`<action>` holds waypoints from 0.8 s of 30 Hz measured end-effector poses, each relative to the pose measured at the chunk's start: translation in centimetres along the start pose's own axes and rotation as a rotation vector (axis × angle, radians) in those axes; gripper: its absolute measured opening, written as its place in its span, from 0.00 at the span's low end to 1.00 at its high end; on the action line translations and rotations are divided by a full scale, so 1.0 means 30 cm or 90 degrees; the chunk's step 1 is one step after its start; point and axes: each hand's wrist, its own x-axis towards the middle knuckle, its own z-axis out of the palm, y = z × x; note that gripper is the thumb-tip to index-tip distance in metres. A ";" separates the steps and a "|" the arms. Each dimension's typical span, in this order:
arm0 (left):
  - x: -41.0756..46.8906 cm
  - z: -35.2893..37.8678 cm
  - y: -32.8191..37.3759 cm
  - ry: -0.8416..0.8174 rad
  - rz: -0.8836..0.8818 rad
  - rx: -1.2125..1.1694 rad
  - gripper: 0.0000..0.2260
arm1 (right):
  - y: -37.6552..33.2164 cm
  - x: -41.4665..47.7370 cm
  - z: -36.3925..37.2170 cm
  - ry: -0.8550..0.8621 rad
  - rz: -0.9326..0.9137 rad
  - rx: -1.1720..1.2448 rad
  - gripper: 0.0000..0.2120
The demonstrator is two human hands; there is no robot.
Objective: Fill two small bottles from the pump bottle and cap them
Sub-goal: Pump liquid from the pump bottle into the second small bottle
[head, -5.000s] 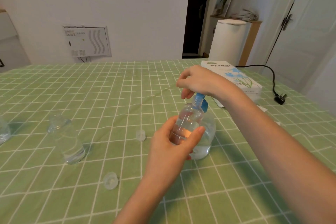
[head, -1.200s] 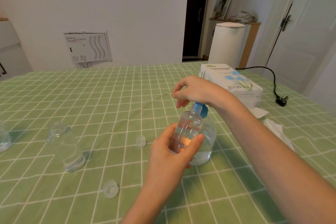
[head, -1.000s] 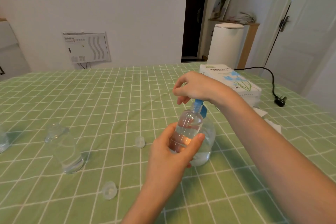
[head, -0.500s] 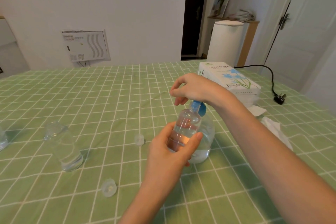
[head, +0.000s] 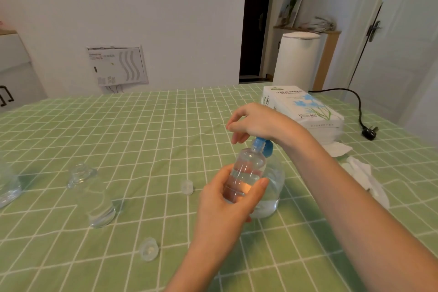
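Head camera, the only view I've got. The left hand [head: 227, 199] is up off the surface [head: 142, 125], with its fingers [head: 220, 178] and thumb wrapped round the small bottle [head: 248, 170]. That bottle leans slightly, its open neck tucked right under the blue pump head [head: 263, 147]. I read clear liquid in it to roughly half height.

Directly behind it stands the pump bottle [head: 276, 185], a low pool of clear liquid at its bottom. I can't tell whether the two touch. The right hand [head: 257, 121] sits on top of the pump head, palm down. Its fingers [head: 237, 136] are loosely bent and hang forward of the pump, clasping nothing I can make out.

Over to the left, the second small bottle [head: 96, 197] stands upright and uncapped, well apart from the hands. Two clear caps lie loose: one cap [head: 187, 187] between the bottles, the other cap [head: 148, 249] nearer the camera.

At the far left edge is part of another clear vessel [head: 8, 187]. On the right are a tissue box [head: 305, 108], a crumpled tissue [head: 362, 173] beside the right forearm, and a black plug [head: 369, 131] beyond.
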 end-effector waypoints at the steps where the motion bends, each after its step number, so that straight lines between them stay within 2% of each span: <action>1: 0.001 -0.001 0.000 -0.001 0.001 -0.001 0.06 | 0.000 0.000 0.001 0.000 0.001 0.002 0.07; 9: 0.002 0.004 0.008 -0.011 0.008 -0.015 0.07 | -0.011 0.007 -0.027 0.028 -0.023 -0.030 0.06; 24: 0.002 -0.001 0.000 -0.004 -0.001 0.003 0.05 | 0.005 0.007 -0.002 0.005 -0.012 0.001 0.07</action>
